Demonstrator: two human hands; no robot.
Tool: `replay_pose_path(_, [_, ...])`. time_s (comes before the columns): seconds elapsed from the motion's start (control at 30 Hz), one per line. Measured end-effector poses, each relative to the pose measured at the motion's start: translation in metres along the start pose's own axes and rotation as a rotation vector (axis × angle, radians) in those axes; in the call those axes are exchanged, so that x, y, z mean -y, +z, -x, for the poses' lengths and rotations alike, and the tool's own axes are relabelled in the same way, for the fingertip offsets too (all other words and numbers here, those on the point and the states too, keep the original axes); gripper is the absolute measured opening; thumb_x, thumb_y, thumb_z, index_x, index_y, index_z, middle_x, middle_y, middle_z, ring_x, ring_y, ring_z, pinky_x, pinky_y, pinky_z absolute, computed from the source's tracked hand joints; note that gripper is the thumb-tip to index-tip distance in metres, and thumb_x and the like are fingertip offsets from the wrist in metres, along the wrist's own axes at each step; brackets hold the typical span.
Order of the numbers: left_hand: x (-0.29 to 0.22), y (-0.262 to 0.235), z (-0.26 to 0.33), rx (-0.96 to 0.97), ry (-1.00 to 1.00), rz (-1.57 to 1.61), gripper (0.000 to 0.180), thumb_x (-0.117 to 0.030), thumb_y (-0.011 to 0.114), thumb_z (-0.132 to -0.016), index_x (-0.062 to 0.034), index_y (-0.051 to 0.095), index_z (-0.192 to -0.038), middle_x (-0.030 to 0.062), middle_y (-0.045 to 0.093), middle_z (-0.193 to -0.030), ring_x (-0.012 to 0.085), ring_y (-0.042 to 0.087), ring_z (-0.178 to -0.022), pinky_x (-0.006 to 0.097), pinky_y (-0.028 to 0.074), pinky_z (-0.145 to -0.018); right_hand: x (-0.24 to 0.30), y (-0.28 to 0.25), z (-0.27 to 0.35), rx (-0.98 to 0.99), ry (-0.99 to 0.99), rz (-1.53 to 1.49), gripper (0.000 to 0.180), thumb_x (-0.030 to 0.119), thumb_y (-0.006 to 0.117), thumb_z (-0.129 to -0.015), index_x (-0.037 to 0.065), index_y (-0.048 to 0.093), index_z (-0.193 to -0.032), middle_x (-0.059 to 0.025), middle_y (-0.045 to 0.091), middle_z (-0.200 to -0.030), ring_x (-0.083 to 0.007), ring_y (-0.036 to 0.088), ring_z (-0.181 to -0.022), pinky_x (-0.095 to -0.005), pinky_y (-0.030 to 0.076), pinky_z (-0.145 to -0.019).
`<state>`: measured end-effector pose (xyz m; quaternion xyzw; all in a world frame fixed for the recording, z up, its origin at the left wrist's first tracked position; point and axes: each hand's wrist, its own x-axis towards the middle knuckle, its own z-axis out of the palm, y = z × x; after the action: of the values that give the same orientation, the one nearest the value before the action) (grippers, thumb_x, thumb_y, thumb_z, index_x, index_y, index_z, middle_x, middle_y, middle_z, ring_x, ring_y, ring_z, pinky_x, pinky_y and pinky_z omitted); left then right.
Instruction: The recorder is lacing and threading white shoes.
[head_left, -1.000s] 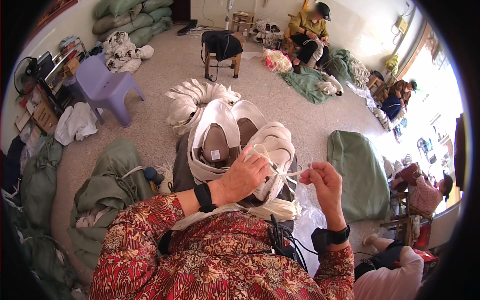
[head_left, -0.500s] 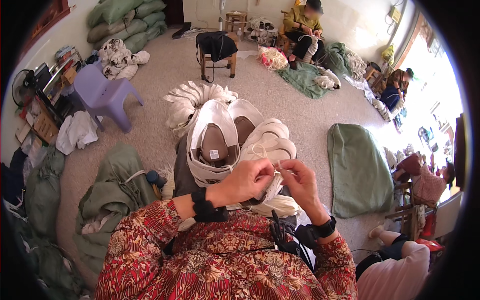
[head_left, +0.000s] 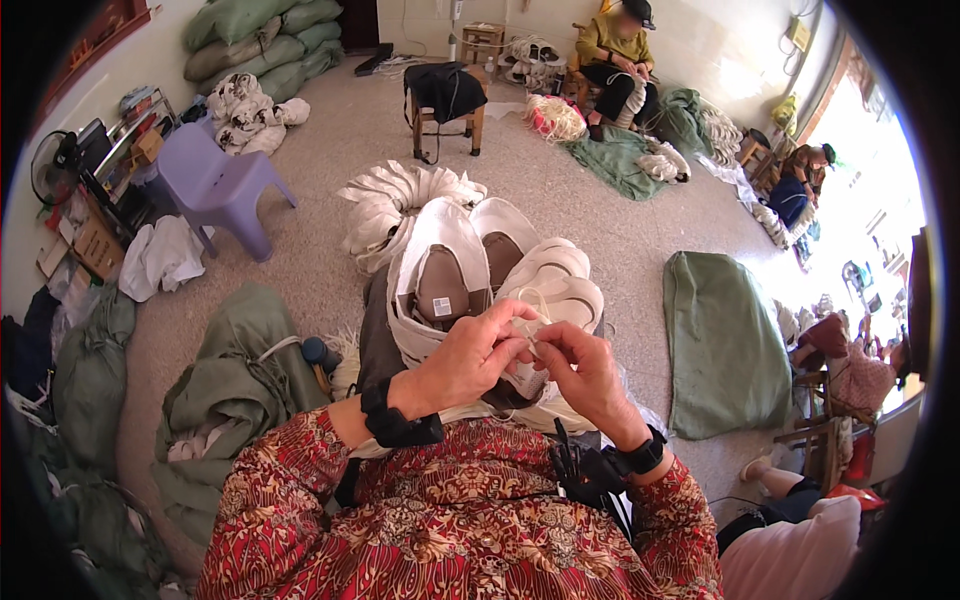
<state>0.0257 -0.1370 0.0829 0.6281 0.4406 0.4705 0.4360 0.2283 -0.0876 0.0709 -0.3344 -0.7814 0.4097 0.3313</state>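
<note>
My left hand (head_left: 472,352) and my right hand (head_left: 588,380) come together over my lap, both pinching a thin cream shoelace (head_left: 541,300). Just beneath the fingertips is a whitish shoe upper (head_left: 527,383), partly hidden by my hands. Stacked uppers surround it: one white upper with a brown insole (head_left: 436,283) lies in front of my left hand, and rounded cream uppers (head_left: 556,262) lie beyond the fingers. Farther out, a curved row of nested white uppers (head_left: 392,205) reaches toward the floor. Pale laces (head_left: 568,412) lie under my right hand.
Left of me are a green sack (head_left: 240,370), a dark-capped bottle (head_left: 320,354) and a purple chair (head_left: 215,185). A flat green sack (head_left: 722,345) lies to the right. A stool with black cloth (head_left: 445,95) stands ahead. Other people (head_left: 620,70) sit along the right side.
My hands have drawn closer together, and my right hand has shifted left and slightly down. The lace remains between my fingers. The whole view has moved a little.
</note>
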Motion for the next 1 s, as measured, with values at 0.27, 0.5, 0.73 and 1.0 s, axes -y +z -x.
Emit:
replay_pose_path(0.27, [-0.003,-0.002,-0.014,0.074,0.156,-0.194,0.011,-0.007,0.061,-0.095,0.0000,0.059,-0.103,0.0180,0.069,-0.080,0.0319,0.071,-0.075,0.038,0.053,-0.065,0.016,-0.003,0.003,-0.044,-0.138,0.106,0.014,0.002,0.064,-0.092,-0.001,0.065,-0.105,-0.0146,0.071,-0.083,-0.0230,0.071,-0.073,-0.0317,0.053,-0.063])
replay_pose_path(0.5, [0.006,0.016,-0.027,0.008,0.139,-0.314,0.028,-0.014,0.068,-0.094,0.0011,0.057,-0.114,0.0185,0.069,-0.103,0.0267,0.070,-0.095,0.034,0.053,-0.080,-0.004,-0.029,0.005,-0.106,-0.018,0.080,0.011,0.002,0.060,-0.095,-0.003,0.064,-0.104,-0.0120,0.070,-0.084,-0.0168,0.068,-0.074,-0.0303,0.053,-0.065])
replay_pose_path(0.73, [0.074,0.058,-0.030,-0.144,0.161,-0.922,0.112,-0.056,0.075,-0.077,0.0140,0.026,-0.149,0.0284,0.019,-0.160,0.0404,0.021,-0.149,0.064,0.021,-0.114,0.007,-0.039,0.009,-0.021,0.158,-0.167,0.011,0.007,0.056,-0.100,-0.001,0.063,-0.103,-0.0042,0.068,-0.080,-0.0097,0.064,-0.074,-0.0251,0.051,-0.064])
replay_pose_path(1.0, [0.082,0.052,-0.035,-0.120,-0.034,-0.826,0.119,-0.063,0.068,-0.083,0.0117,0.009,-0.154,0.0295,0.010,-0.163,0.0448,0.019,-0.150,0.068,0.020,-0.114,0.144,-0.084,0.046,-0.212,-0.425,-0.277,0.010,0.000,0.057,-0.092,-0.007,0.062,-0.090,-0.0124,0.064,-0.068,-0.0194,0.063,-0.061,-0.0300,0.051,-0.056])
